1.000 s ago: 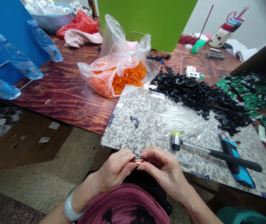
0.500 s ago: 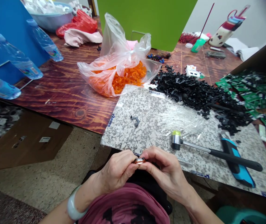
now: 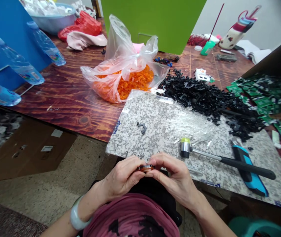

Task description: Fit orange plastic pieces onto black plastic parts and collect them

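Observation:
Between my two hands, in front of the speckled board [image 3: 130, 144], is a small orange and black plastic piece [image 3: 145, 168]. The thumb and fingers of my left hand [image 3: 124, 174] pinch its left end. My right hand [image 3: 172, 176] grips the other end the same way. Fingertips cover much of the piece, so its full shape is hidden. On the board, just beyond my hands, lies a single curved black plastic part [image 3: 143, 128]. A small mallet [image 3: 185, 148] with a yellow-green face rests to the right of it.
A blue and black utility knife [image 3: 250, 171] lies under the mallet handle. Behind are clear thin strips [image 3: 192, 126], a heap of black parts [image 3: 204, 95] and a plastic bag [image 3: 98, 82] of orange parts. Green circuit boards [image 3: 261, 92] fill the right; water bottles [image 3: 29, 72] stand left.
The piece between my fingers has turned slightly and shows more of its dark edge. Both hands keep their pinch, with small finger shifts. The whole view has moved a little.

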Motion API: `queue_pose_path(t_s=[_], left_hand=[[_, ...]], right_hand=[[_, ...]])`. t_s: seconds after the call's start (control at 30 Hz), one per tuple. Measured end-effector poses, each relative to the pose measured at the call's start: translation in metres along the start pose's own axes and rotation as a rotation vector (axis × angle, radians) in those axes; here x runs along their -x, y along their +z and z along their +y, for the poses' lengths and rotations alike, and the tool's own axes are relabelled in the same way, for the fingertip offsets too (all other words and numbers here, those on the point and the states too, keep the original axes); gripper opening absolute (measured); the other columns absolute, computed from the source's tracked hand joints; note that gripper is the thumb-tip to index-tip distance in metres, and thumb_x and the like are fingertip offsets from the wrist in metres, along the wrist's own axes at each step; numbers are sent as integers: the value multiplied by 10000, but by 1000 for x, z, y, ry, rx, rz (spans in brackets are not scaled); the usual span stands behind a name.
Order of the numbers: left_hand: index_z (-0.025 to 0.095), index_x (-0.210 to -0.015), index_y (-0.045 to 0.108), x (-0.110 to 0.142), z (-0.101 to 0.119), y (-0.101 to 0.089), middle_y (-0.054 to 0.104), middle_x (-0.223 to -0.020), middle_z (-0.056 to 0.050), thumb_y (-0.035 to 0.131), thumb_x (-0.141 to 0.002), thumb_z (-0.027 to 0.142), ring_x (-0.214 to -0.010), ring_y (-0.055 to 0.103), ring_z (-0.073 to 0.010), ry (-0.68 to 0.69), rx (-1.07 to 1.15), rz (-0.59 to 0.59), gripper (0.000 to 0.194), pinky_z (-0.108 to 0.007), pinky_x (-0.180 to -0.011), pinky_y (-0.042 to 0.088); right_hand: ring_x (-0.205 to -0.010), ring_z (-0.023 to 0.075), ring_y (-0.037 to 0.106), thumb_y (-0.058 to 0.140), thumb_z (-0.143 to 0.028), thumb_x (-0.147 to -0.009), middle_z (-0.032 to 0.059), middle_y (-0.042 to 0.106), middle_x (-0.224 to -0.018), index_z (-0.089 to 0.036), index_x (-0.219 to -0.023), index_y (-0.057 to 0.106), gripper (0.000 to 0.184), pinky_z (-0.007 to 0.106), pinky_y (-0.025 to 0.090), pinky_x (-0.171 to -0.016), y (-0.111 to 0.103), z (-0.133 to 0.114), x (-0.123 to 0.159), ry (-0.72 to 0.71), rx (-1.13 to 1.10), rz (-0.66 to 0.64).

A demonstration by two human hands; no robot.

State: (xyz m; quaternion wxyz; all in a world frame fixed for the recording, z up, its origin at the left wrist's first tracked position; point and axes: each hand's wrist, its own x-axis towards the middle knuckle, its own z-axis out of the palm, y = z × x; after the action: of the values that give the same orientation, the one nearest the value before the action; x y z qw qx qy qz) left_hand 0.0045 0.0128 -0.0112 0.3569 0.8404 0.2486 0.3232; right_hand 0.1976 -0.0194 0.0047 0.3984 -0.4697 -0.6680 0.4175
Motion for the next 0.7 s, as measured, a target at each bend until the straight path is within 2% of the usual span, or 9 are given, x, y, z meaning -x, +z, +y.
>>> queue_pose_path(t_s=[0.1, 0.3, 0.43, 0.53, 0.63, 0.7], left_hand=[[122, -1001, 539, 0, 0, -2, 581, -749, -53, 305, -999, 340, -671, 514, -146, 7, 19, -11, 320, -234, -583, 423], [120, -946, 571, -1, 1, -1, 584, -694, -49, 303, -1000, 305, -629, 488, -145, 26, 19, -34, 330, -240, -584, 416], [128, -896, 583, -2, 8, 2, 569, -659, -37, 307, -999, 297, -605, 477, -139, 23, 36, -32, 339, -238, -565, 407], [147, -817, 578, -1, 14, 7, 537, -611, -15, 316, -995, 291, -579, 472, -131, 21, 83, -34, 348, -232, -542, 395], [168, -723, 551, 2, 15, 17, 499, -585, 7, 338, -984, 281, -548, 472, -123, -78, 100, -69, 355, -214, -520, 403], [177, -840, 595, 5, 11, 25, 567, -664, -3, 367, -973, 246, -599, 540, -128, -174, 130, -162, 273, -207, -572, 460]], right_hand=[[-769, 160, 605, 628, -241, -856, 27, 644, -841, -219, -910, 618, 60, 280, 474, -693, -1, 0, 1, 1, -7, 6], [-756, 151, 587, 676, -256, -821, 26, 638, -856, -213, -953, 615, 151, 262, 468, -680, -2, -3, 4, 4, -29, -20], [-732, 151, 579, 584, -247, -885, 29, 633, -803, -202, -916, 608, 60, 265, 455, -678, -2, -7, 7, -29, -4, -21], [-690, 145, 567, 535, -255, -909, 35, 629, -772, -194, -891, 602, 92, 255, 443, -640, -2, -9, 12, -59, 29, -18], [-688, 142, 573, 536, -287, -905, 41, 639, -773, -183, -878, 618, 135, 250, 446, -636, -1, -6, 22, -22, 52, 17], [-681, 134, 576, 557, -315, -892, 34, 643, -763, -174, -859, 633, 163, 241, 451, -634, -3, 2, 31, 53, 53, 63]])
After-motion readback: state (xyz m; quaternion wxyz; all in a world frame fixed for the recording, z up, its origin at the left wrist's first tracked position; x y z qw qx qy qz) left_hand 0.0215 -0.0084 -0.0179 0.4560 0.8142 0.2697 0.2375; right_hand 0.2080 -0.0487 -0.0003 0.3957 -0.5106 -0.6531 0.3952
